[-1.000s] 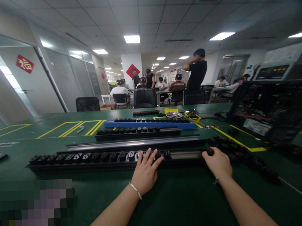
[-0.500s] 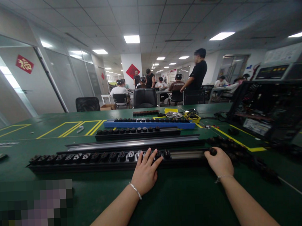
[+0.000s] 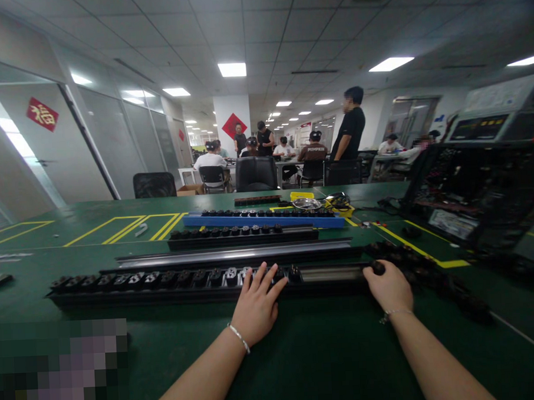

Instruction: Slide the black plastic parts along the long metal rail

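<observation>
l. hand: palm down, fingers fanned over the sockets near the rail's r. part — resting there, nothing gripped.
r. hand: thumb + fingers closed round a dark round piece, just beyond the rail's r. end; underside hidden.
near rail: long, black, lies crosswise on the green table, in front of the person; both hands at its r. half.
sockets: in a row along the rail from l. end to just past l. hand; mostly black, a few w/ pale faces.
bare strip: greyish rail floor, between last socket and r. hand.
silver channel: just behind near rail, approx. parallel.
farther back: short black rail, then blue rail, both w/ sockets.
r. side: heap of dark parts near r. hand; open-sided equip. beyond — details too dim.
</observation>
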Demonstrator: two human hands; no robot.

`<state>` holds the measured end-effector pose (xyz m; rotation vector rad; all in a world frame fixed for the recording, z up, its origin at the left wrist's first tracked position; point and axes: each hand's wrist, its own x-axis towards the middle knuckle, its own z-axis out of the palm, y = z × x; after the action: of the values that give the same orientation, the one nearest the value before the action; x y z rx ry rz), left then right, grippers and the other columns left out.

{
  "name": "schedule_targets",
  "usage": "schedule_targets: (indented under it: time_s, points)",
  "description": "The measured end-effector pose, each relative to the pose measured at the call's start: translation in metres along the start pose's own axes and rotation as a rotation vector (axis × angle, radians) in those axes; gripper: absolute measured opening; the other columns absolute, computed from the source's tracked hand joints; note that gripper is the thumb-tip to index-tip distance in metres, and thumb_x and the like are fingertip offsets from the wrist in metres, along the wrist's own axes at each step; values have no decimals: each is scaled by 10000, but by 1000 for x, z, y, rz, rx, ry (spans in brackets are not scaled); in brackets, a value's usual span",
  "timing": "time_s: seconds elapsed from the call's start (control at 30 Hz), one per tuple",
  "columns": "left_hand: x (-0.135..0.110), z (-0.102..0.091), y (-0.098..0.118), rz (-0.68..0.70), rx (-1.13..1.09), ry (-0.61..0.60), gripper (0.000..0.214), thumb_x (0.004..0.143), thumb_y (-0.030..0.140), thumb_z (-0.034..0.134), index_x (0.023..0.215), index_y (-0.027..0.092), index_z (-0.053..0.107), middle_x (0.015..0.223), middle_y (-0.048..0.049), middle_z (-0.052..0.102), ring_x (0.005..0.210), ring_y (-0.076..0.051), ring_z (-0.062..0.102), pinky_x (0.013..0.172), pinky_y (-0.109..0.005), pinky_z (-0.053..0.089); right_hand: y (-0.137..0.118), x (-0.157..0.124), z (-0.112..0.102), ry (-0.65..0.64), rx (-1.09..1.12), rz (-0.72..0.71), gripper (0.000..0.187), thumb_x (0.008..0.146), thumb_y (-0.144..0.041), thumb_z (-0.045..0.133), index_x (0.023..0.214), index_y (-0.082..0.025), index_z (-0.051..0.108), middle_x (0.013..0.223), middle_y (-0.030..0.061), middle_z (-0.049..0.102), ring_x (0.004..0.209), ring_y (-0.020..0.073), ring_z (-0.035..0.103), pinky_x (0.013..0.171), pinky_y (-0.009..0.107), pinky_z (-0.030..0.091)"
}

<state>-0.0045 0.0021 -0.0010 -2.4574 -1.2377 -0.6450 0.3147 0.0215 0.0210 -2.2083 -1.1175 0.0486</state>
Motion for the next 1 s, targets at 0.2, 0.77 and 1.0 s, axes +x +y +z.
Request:
schedule_targets:
  time_s: [0.2,0.77,1.0]
  points:
    - [0,-1,0,2,10,4,556,823,305,546,1361,329,410,1500,-13,310,1392,-281,204,1113,-531,206,4,4,0,-13,-1,44,507,769,-453,415,1156,-167,573,1134,133,601,966,288,574,789,378,458]
    - [1,-3,2,-2,10,-2,551,821,314,552,1356,328,420,1500,-11,309,1390,-284,210,1111,-531,215,21,17,2,62,23,32,496,745,-460,445,1097,-157,619,1023,138,639,910,294,583,786,390,454]
    - [1,-3,2,-8,-13,-15,550,831,309,537,1364,327,405,1506,-8,297,1395,-283,196,1114,-541,199,22,20,-2,55,38,85,511,732,-451,462,1125,-158,605,1090,143,631,996,312,571,856,399,441]
